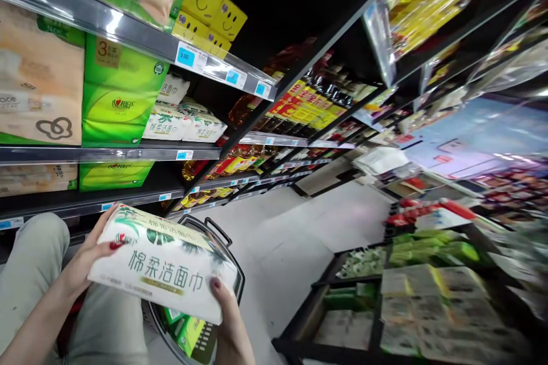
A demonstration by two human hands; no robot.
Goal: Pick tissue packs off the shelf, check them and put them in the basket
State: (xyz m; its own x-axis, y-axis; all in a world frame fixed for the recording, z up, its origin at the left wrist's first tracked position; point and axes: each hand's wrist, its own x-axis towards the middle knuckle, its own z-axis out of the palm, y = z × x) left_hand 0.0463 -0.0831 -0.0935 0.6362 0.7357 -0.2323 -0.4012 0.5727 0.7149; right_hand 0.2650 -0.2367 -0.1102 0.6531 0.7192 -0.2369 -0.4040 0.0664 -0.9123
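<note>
Both hands busy, one white pack [165, 256] between them. Left hand [79, 265] clamps the left end: thumb on the printed front face, fingers over the top edge. Right hand [233, 322] has the lower right corner, thumb pressed on the front; its other fingers are hidden behind, so can't tell how much support they give. Pack is tilted, right end lower, printed front toward me, held in front of my knees.

Behind and below it: the black basket [242, 282]. Pack blocks my view of much of the opening; can't tell the height above the rim. Green-and-yellow packet [188, 335] lies inside.

Risks, my read: wrapper looks soft, so a hard thumb squeeze could dent it or let it slip. Right grip is only at a corner; if that thumb slides, that end drops first. Lowering it at this tilt could catch a corner on the rim. Near side is tight too: my trouser leg [107, 319] is just beside the basket, so a knee could nudge it.

Further out, left: shelf edge [107, 154] with similar white packs [165, 122] next to a green pack [122, 102]. Beyond, bottles [303, 102] on the racks. Right, across the floor [274, 256], a low display [436, 308], blurred; labels unreadable.
</note>
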